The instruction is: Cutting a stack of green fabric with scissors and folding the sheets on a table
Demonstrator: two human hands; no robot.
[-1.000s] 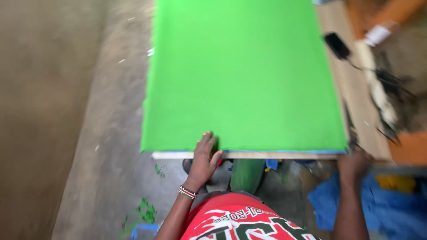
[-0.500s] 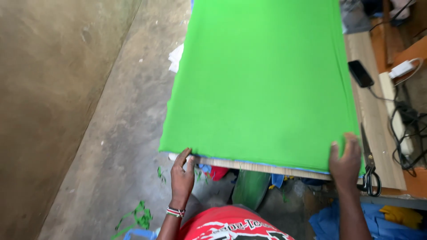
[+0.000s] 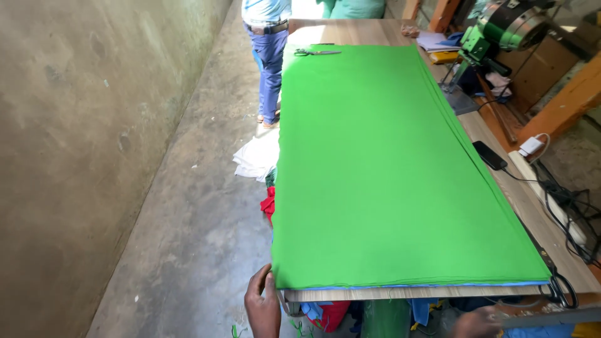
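Concrete floor (image 3: pixel 188 250) and a bare wall (image 3: pixel 81 125) run along your left, and a long wooden counter (image 3: pixel 407 293) stretches away in front of you. Green cloth (image 3: pixel 388 169) lies flat on it in a stack of layers, covering most of the top; its near edge sits just short of the counter's near edge, with a thin blue layer showing beneath.

Your left hand (image 3: pixel 263 303) is at the near left corner of the counter, its fingers (image 3: pixel 255 283) loosely open and pointing up toward the cloth's corner, touching or just beside it. Your right hand (image 3: pixel 477 322) is low under the counter's near edge, mostly hidden, so you cannot tell how its fingers stand.

Black-handled scissors (image 3: pixel 560 288) lie at the near right corner, just beside the cloth. A second pair of scissors (image 3: pixel 316 52) rests on the far left corner of the cloth. A dark phone (image 3: pixel 489 154) lies on the bare strip at the right, cabled to a white charger (image 3: pixel 531 146). A green cutting machine (image 3: pixel 501 31) stands at the far right. Another person (image 3: pixel 268 56) in blue trousers stands by the far left end, and cloth scraps (image 3: pixel 258 156) lie on the floor near them.
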